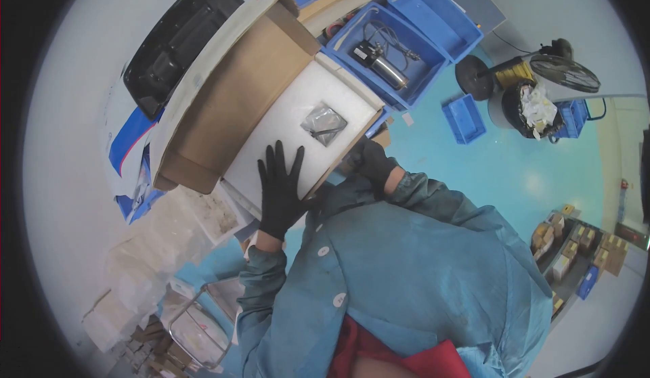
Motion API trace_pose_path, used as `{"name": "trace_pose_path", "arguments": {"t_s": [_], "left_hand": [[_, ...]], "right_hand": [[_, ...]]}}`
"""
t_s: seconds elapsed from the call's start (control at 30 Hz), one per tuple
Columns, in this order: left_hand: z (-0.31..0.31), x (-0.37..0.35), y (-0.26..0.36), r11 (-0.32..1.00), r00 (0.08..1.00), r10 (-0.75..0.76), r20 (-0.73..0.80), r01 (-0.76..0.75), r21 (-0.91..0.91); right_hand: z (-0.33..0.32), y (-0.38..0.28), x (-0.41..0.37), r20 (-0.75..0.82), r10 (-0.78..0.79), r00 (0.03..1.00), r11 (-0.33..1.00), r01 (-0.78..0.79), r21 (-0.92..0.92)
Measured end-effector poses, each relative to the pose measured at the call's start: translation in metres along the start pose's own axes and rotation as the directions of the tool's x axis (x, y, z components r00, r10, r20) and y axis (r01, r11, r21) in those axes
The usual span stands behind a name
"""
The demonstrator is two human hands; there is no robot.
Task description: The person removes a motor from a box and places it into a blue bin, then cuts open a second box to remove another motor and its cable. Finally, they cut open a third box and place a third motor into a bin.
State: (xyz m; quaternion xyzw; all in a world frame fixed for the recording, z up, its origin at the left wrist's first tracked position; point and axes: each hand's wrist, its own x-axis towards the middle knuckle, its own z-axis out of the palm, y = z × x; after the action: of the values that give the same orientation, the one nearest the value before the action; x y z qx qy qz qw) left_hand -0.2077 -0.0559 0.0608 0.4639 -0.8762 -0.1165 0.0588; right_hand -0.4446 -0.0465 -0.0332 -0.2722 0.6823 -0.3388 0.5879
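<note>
A cardboard box [233, 100] stands before me with its large flap raised, and a white foam sheet [271, 134] fills its opening. On the foam lies a small clear plastic bag [325, 123] with a dark strip across it; its contents I cannot make out. My left hand [281, 192], in a black glove, rests flat on the foam with fingers spread. My right hand [374, 163], also gloved in black, is at the box's near right edge with its fingers curled; whatever is inside them is hidden.
Beyond the box's right side, a blue bin [386, 56] holds a metal cylinder [382, 67] with a cable. Another blue bin [437, 19] adjoins it. A black molded tray [179, 43] lies behind the flap. A fan [565, 72], trash bin [535, 110] and blue crate [464, 119] stand at right.
</note>
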Motion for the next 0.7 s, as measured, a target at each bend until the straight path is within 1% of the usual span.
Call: {"name": "trace_pose_path", "arguments": {"t_s": [0.03,0.07,0.1,0.2,0.3,0.37,0.4,0.43,0.47,0.5,0.57,0.6,0.67,0.7], "left_hand": [[-0.002,0.001,-0.003,1.0,0.999,-0.005,0.034,0.005,-0.004],[-0.005,0.002,-0.007,1.0,0.998,-0.012,0.068,0.013,-0.006],[-0.008,0.003,-0.01,1.0,0.996,-0.019,0.086,0.02,-0.007],[-0.016,-0.001,-0.016,0.997,0.99,-0.067,0.128,0.064,0.03],[-0.015,-0.001,-0.026,0.998,0.991,-0.049,0.128,0.054,-0.039],[-0.016,0.0,-0.026,0.999,0.987,-0.037,0.156,0.039,-0.009],[-0.015,-0.002,-0.023,0.999,0.985,-0.044,0.164,0.046,-0.005],[-0.016,-0.002,-0.019,0.998,0.987,-0.056,0.151,0.058,-0.006],[-0.017,-0.002,-0.015,0.998,0.988,-0.065,0.138,0.067,-0.004],[-0.016,-0.002,-0.01,0.997,0.988,-0.075,0.133,0.076,-0.003],[-0.01,-0.002,-0.003,0.984,0.98,-0.14,0.139,0.122,0.131],[-0.008,0.0,0.001,0.978,0.978,-0.152,0.139,0.128,0.167],[-0.008,0.002,0.01,0.936,0.946,-0.284,0.155,0.239,0.257],[-0.006,0.002,0.013,0.922,0.935,-0.319,0.156,0.268,0.278]], "right_hand": [[-0.003,-0.001,-0.007,0.002,-0.193,0.981,0.977,0.192,-0.095],[-0.005,-0.003,-0.012,0.026,-0.377,0.926,0.908,0.375,-0.187],[-0.008,-0.008,-0.021,0.048,-0.461,0.886,0.858,0.459,-0.23],[-0.024,-0.027,-0.052,0.197,-0.412,0.89,0.885,0.442,-0.147],[-0.053,-0.008,-0.05,0.324,-0.444,0.835,0.808,0.53,-0.257],[-0.078,0.015,-0.046,0.27,-0.514,0.814,0.664,0.577,-0.476],[-0.084,0.016,-0.045,0.269,-0.528,0.805,0.619,0.582,-0.527],[-0.083,0.006,-0.045,0.077,-0.316,0.946,0.946,0.321,-0.05],[-0.082,-0.004,-0.043,0.034,0.005,0.999,0.876,-0.021,0.482],[-0.078,-0.019,-0.044,0.084,0.168,0.982,0.695,-0.179,0.696],[-0.066,-0.058,-0.048,-0.115,0.1,0.988,0.845,-0.023,0.534],[-0.061,-0.074,-0.048,-0.164,0.074,0.984,0.873,0.015,0.487],[-0.051,-0.098,-0.048,-0.152,-0.081,0.985,0.941,0.126,0.315],[-0.047,-0.107,-0.047,-0.143,-0.12,0.983,0.951,0.155,0.268]]}}
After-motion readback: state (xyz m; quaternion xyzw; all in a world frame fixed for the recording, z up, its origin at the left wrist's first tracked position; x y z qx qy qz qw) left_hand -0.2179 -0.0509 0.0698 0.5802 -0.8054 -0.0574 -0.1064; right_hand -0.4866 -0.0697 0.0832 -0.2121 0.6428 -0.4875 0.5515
